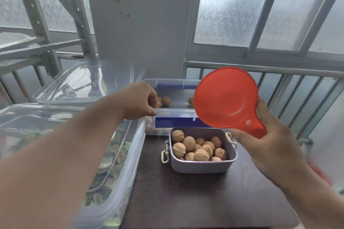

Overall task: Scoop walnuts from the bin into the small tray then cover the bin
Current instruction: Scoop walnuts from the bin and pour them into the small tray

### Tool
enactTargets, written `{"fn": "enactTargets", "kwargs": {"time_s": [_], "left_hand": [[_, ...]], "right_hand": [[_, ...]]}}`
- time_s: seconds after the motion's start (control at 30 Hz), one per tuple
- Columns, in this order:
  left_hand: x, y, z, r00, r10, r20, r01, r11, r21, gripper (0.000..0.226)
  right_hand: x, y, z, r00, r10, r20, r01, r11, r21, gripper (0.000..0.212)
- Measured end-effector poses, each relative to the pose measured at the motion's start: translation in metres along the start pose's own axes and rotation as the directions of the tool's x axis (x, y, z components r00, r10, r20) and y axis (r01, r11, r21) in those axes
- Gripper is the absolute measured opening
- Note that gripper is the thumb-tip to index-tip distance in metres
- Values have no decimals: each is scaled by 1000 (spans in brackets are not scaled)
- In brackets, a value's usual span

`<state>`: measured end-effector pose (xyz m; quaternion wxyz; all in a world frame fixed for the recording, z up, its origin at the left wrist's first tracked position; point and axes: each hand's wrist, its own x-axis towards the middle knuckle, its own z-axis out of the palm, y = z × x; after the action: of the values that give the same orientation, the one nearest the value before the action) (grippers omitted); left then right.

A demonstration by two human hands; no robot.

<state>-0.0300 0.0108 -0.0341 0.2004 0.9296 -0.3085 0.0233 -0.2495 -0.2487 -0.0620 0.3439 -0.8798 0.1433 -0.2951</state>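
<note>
A small lilac tray (202,166) with white side clips sits on the dark table and holds several walnuts (200,148). Behind it stands the clear bin (175,84) with blue clips, a few walnuts left inside. My left hand (138,101) pinches the bin's near left rim. My right hand (275,141) grips the handle of a red scoop (226,98), held tilted above the tray's right side, its bowl empty and facing me. A clear lid (78,83) leans at the left behind my forearm.
A large clear lidded box (119,154) with leafy contents fills the table's left side. A metal railing (279,72) and frosted windows stand behind. The dark table (195,201) stretches toward me in front of the tray.
</note>
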Motion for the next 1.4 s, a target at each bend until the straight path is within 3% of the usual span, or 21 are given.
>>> {"fn": "enactTargets", "kwargs": {"time_s": [0.27,0.4,0.47,0.57,0.67,1.0,1.17,1.4], "left_hand": [[-4,5,-1,1000,-15,-14,15,1000,21,8],[-4,5,-1,1000,-17,-12,17,1000,13,9],[-4,5,-1,1000,-21,-12,21,1000,14,10],[-2,4,-1,1000,-26,-2,26,1000,9,12],[-1,4,-1,1000,-29,9,29,1000,9,13],[0,5,-3,1000,-13,8,13,1000,6,7],[1,4,-2,1000,-10,2,10,1000,18,10],[1,4,-3,1000,-20,9,20,1000,-2,11]], "right_hand": [[102,1,25,995,-24,99,35,994,-101,101],[143,6,41,989,-16,148,60,952,-300,105],[154,4,48,980,-21,199,112,883,-456,103],[166,3,56,954,-112,279,280,672,-685,102],[174,0,66,887,-232,399,461,500,-733,96],[184,-33,117,824,-203,528,544,541,-641,93],[191,-30,125,785,-222,579,544,695,-471,100],[197,-33,106,706,-102,700,420,857,-299,98]]}}
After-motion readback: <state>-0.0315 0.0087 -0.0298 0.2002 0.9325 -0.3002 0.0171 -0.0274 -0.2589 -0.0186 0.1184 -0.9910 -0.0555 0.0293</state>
